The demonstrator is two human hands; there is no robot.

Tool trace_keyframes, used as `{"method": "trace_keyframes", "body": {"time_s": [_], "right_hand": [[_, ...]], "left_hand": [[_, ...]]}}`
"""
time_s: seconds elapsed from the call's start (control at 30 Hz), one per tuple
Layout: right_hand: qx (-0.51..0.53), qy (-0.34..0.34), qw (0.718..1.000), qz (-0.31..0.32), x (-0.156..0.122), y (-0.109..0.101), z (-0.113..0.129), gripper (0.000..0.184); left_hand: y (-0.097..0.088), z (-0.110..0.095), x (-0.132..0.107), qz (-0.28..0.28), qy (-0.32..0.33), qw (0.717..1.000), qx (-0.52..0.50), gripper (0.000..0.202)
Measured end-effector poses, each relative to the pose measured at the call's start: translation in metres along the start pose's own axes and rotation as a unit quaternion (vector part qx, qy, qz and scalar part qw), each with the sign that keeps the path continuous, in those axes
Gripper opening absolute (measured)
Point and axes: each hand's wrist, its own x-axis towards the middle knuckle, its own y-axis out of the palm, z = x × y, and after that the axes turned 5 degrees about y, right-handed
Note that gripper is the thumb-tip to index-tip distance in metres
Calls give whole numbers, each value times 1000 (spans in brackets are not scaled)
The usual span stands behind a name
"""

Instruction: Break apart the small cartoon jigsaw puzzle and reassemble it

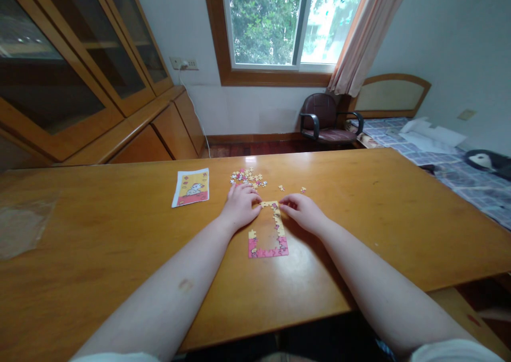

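Observation:
A partly joined jigsaw puzzle border (268, 253), pink at the bottom and yellow above, lies on the wooden table. Its bottom, right side and part of the top are linked; the left side rises only a short way. My left hand (239, 207) rests palm down with its fingers spread, its thumb and forefinger beside the left end of the top row. Fingertips of my right hand (303, 211) are drawn together at the top right corner and touch it. Beyond my left fingers is a pile of loose puzzle pieces (245, 175).
Two stray pieces, one a puzzle piece (281, 188) and one another piece (303, 190), lie right of the pile. A picture card (192, 187) with a white animal lies to the left. Clear plastic (26, 223) is at the far left. Behind the table stands an armchair (325, 117).

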Motion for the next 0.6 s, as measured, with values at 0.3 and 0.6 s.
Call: {"method": "trace_keyframes", "body": {"time_s": [0.3, 0.6], "right_hand": [[-202, -74, 977, 8, -2, 0, -1, 39], [-206, -75, 976, 8, -2, 2, -1, 42]], "left_hand": [[-1, -2, -1, 3, 5, 1000, 14, 10], [-4, -6, 0, 9, 16, 1000, -9, 13]]}}
